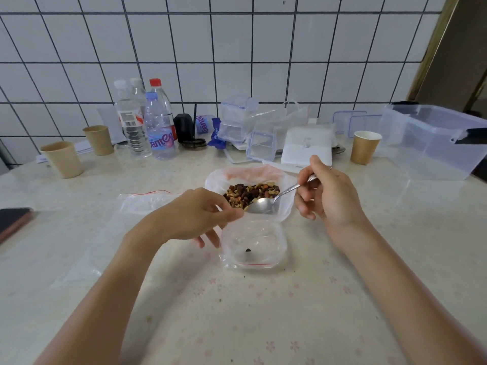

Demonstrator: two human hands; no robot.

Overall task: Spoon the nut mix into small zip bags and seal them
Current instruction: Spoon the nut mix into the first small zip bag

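- From your head camera, your right hand [328, 192] pinches the handle of a metal spoon [266, 204] between thumb and curled fingers; the handle runs up and right into your grip.
- The spoon's bowl looks empty and sits at the near edge of the nut mix [250, 194], just above the far rim of the small zip bag.
- The nut mix, brown, tan and orange pieces, lies in a large plastic bag [218, 181] with its mouth rolled open, in the middle of the table just beyond your hands.
- Your left hand [195, 216] pinches the far left rim of the small zip bag [254, 241] with thumb and forefinger, holding its mouth open towards you; the other fingers curl loosely below.
- The small zip bag stands directly in front of the nut mix, touching the large bag, and shows one dark piece at its bottom and a red line along its near rim.
- An empty zip bag [147, 202] with a red strip lies flat on the table [237, 312] behind your left wrist.
- A dark phone [13, 219] lies at the left edge.
- Along the tiled wall stand water bottles [147, 122], three paper cups [63, 159], clear clip-lid containers [237, 119] and a white pad [307, 147].
- A large clear storage box [434, 143] sits at the far right.
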